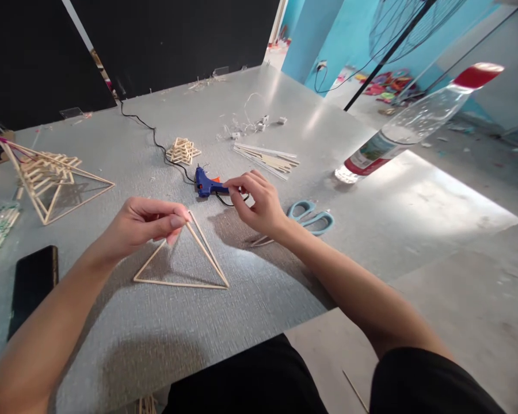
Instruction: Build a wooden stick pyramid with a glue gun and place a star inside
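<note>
A: Where do things stand around the blue plastic glue gun (208, 184)?

B: Take the gun as the centre. The left hand (140, 225) is nearer the person than the gun and off to its left, grip pinching the apex of the pale triangular frame of thin wooden sticks (182, 261), whose base rests on the grey tabletop (250, 299). The right hand (259, 201) is just right of the gun, fingertips pressed together at its rear end (whether they grip the gun or its black cord, I cannot tell).

A: How should the step be handled?

B: My judgement: keep the apex pinched steady so the sticks stay aligned, and bring the nozzle to the joint, not the joint to the nozzle.

A: Any containers?

B: One: a clear plastic bottle with a red cap (414, 123), far right of the gun, apparently lying tilted; its contents are hard to make out. Light-blue-handled scissors (308, 217) lie just right of the right hand.
</note>
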{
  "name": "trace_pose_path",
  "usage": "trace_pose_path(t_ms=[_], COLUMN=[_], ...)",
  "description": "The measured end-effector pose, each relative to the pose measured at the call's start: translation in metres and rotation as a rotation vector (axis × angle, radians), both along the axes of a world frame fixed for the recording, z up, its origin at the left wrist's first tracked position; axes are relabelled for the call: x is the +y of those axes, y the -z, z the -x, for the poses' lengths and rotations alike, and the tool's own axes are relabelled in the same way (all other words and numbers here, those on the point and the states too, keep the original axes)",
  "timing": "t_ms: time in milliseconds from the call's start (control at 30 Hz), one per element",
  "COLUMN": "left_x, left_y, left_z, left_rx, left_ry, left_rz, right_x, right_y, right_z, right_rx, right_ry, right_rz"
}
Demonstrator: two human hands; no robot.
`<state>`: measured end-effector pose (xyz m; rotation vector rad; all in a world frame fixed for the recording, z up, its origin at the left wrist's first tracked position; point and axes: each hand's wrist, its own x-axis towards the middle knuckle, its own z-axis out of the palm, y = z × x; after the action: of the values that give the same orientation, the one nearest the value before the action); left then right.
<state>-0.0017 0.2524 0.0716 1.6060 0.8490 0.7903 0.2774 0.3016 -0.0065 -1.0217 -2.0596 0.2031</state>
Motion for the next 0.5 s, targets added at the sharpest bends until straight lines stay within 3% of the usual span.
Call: trace_pose_path(t_ms=[133,333,500], left_x=[-0.003,-0.007,-0.008], left_y=[-0.005,-0.012,-0.013], left_z=[-0.004,-0.006,-0.003], left_rx=[0.031,0.068,0.084], left_ry=[-0.03,-0.061,-0.06], left_rz=[-0.03,-0.046,-0.033], right_x=[-0.001,0.053,0.083], right_y=[-0.008,-0.002,0.003], right_z=[-0.001,0.004,0.025], right_rx=[-0.029,-0.573,-0.653], right_ry=[-0.034,-0.026,-0.063], right_rz=[-0.024,0.107,0.154])
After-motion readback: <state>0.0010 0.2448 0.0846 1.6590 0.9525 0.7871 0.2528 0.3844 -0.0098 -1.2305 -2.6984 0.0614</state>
